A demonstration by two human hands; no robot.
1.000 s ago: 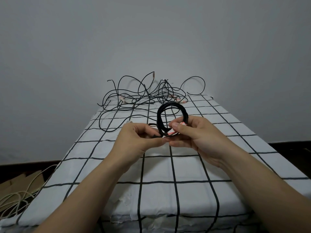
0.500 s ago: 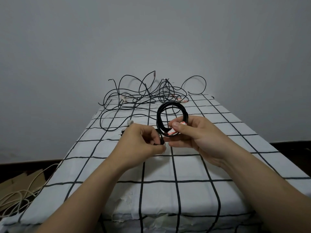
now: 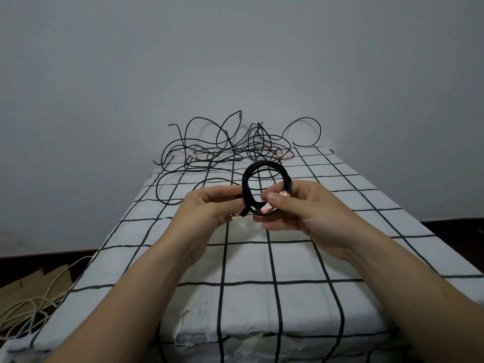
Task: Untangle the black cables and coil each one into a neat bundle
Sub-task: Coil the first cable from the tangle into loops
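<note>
A black cable wound into a small round coil [image 3: 246, 184] is held upright above the table, between both hands. My right hand [image 3: 301, 205] grips the coil's lower right side, thumb pressed over a white and red tag [image 3: 267, 208] on it. My left hand [image 3: 209, 205] pinches the cable's loose end at the coil's lower left. Behind the hands, a tangle of black cables [image 3: 230, 150] sprawls across the table's far end, with loops standing up against the wall.
The table wears a white cloth with a black grid [image 3: 262, 258]; its front edge is torn. On the floor at the left lie cardboard [image 3: 31, 281] and a heap of pale cable [image 3: 28, 310]. A grey wall closes the far side.
My left hand dipped with the cable end, then rose back to the coil's lower left side. The coil and my right hand have barely moved.
</note>
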